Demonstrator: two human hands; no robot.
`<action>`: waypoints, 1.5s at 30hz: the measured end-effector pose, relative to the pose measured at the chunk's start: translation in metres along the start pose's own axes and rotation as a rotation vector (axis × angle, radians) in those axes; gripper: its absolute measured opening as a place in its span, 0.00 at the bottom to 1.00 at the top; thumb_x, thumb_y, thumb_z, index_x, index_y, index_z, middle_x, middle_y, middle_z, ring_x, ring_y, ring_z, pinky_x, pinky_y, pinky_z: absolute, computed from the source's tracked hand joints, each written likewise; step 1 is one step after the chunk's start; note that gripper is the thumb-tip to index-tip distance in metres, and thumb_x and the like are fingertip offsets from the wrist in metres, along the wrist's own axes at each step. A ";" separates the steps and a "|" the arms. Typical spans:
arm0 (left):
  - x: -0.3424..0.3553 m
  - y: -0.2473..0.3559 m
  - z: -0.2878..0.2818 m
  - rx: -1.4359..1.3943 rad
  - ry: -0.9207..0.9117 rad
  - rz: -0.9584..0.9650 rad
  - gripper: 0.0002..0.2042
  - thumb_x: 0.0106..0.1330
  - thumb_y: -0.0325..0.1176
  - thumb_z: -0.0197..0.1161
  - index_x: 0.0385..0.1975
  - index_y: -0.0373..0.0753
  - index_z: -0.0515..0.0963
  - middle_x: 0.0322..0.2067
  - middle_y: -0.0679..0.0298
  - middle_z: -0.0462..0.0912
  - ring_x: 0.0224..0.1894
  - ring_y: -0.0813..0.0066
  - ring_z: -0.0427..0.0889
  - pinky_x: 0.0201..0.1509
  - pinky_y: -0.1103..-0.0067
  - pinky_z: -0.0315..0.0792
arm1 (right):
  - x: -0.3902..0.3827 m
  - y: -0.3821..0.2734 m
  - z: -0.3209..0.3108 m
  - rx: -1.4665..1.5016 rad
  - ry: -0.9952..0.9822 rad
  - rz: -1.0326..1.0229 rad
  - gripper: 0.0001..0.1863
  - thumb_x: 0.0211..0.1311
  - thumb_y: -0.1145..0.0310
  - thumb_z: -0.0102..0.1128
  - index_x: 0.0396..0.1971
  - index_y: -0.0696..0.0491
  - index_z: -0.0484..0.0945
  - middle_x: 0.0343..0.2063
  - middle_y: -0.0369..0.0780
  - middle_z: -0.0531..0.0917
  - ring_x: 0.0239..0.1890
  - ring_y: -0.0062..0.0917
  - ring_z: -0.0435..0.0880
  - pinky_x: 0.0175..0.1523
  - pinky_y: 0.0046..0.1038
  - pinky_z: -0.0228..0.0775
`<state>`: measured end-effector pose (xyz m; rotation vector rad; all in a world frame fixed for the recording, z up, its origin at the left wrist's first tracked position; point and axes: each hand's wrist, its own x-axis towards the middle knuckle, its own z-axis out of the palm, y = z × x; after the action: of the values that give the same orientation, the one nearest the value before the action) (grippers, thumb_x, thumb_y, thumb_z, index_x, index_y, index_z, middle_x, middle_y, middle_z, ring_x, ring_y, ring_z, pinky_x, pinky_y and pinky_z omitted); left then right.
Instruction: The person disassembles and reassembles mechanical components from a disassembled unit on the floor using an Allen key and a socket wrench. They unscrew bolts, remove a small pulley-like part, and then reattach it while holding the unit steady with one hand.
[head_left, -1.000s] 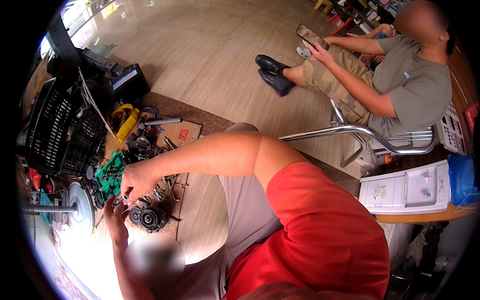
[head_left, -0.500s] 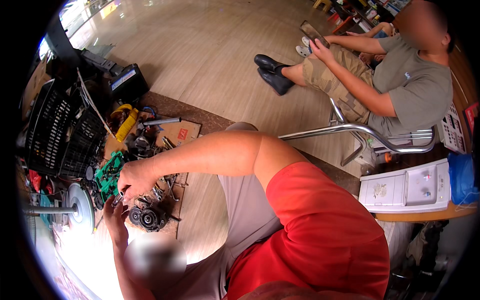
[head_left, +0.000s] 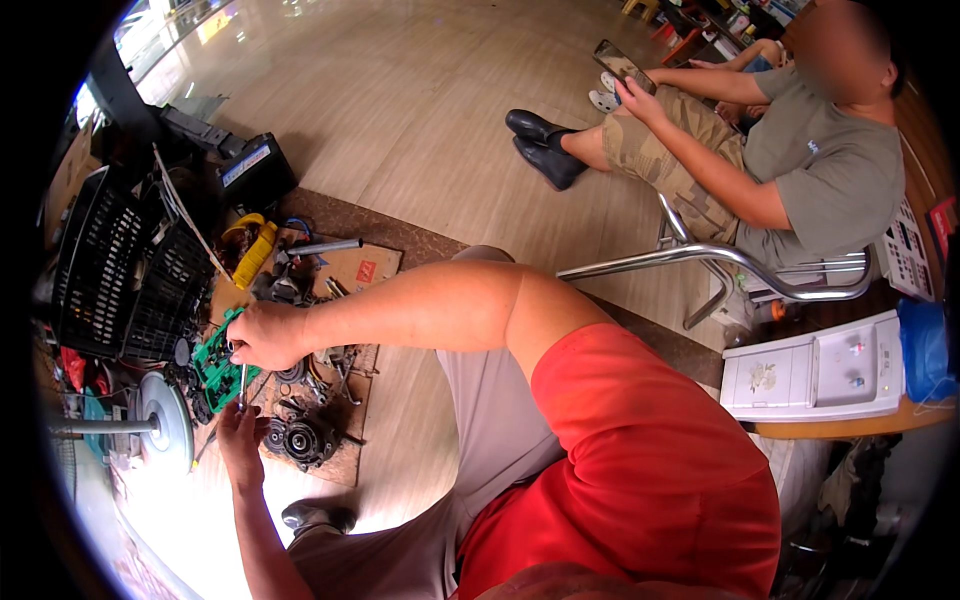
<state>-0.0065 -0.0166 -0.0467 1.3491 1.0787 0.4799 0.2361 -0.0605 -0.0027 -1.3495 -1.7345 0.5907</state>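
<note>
A slim shiny metal rod [head_left: 243,384], perhaps a socket tool, runs between my two hands. My right hand [head_left: 270,335] is closed around its upper end, above an open green tool case [head_left: 212,372]. My left hand [head_left: 238,440] pinches the lower end, fingertips pointing up. What exactly sits at either end is hidden by the fingers. Just right of my left hand, a dark round engine part [head_left: 302,440] lies on a brown cardboard sheet [head_left: 340,465]. Several loose metal tools and parts [head_left: 325,380] are spread near my right wrist.
Black plastic crates [head_left: 165,290] stand at the left, beside a fan-like round base [head_left: 165,420]. Farther off are a yellow container [head_left: 255,255] and a black battery [head_left: 257,172]. A seated person [head_left: 820,170] holds a phone at the right. A white water dispenser [head_left: 790,375] lies nearer.
My right hand has moved up and slightly right, and my left hand slightly down. The hands are farther apart, with the metal rod now showing between them. A dark shoe has come into view below.
</note>
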 end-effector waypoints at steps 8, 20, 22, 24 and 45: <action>0.000 0.003 -0.002 0.113 -0.023 0.050 0.11 0.69 0.27 0.52 0.49 0.32 0.70 0.24 0.65 0.76 0.23 0.80 0.78 0.26 0.83 0.74 | 0.007 0.004 -0.005 -0.031 0.094 0.146 0.12 0.56 0.64 0.59 0.25 0.59 0.77 0.22 0.50 0.81 0.30 0.45 0.82 0.38 0.39 0.73; -0.004 0.014 -0.011 0.163 0.004 0.222 0.05 0.68 0.30 0.57 0.37 0.35 0.74 0.21 0.68 0.77 0.23 0.82 0.75 0.29 0.84 0.70 | 0.011 0.008 -0.011 0.000 0.141 0.223 0.11 0.57 0.65 0.58 0.26 0.59 0.79 0.23 0.49 0.82 0.31 0.42 0.83 0.39 0.37 0.74; -0.004 0.014 -0.010 0.190 0.036 0.240 0.05 0.68 0.30 0.58 0.35 0.36 0.74 0.21 0.68 0.77 0.23 0.82 0.75 0.29 0.84 0.69 | 0.011 0.008 -0.011 -0.001 0.142 0.220 0.11 0.56 0.65 0.58 0.26 0.59 0.79 0.23 0.49 0.82 0.30 0.41 0.83 0.39 0.37 0.74; 0.001 0.006 -0.017 0.232 0.049 0.260 0.05 0.67 0.30 0.58 0.33 0.36 0.74 0.21 0.68 0.77 0.23 0.83 0.75 0.29 0.84 0.68 | 0.011 0.008 -0.011 0.000 0.134 0.215 0.11 0.56 0.65 0.58 0.26 0.59 0.79 0.23 0.48 0.81 0.30 0.41 0.83 0.39 0.37 0.73; 0.004 0.000 -0.013 0.289 0.025 0.186 0.04 0.65 0.27 0.59 0.33 0.32 0.74 0.22 0.66 0.77 0.23 0.82 0.75 0.29 0.84 0.69 | 0.008 0.005 -0.012 -0.026 0.059 0.194 0.11 0.55 0.64 0.59 0.28 0.58 0.79 0.24 0.49 0.82 0.31 0.43 0.83 0.40 0.38 0.74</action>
<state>-0.0148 -0.0062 -0.0462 1.7126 1.0776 0.4911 0.2482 -0.0529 0.0025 -1.5498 -1.5799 0.6307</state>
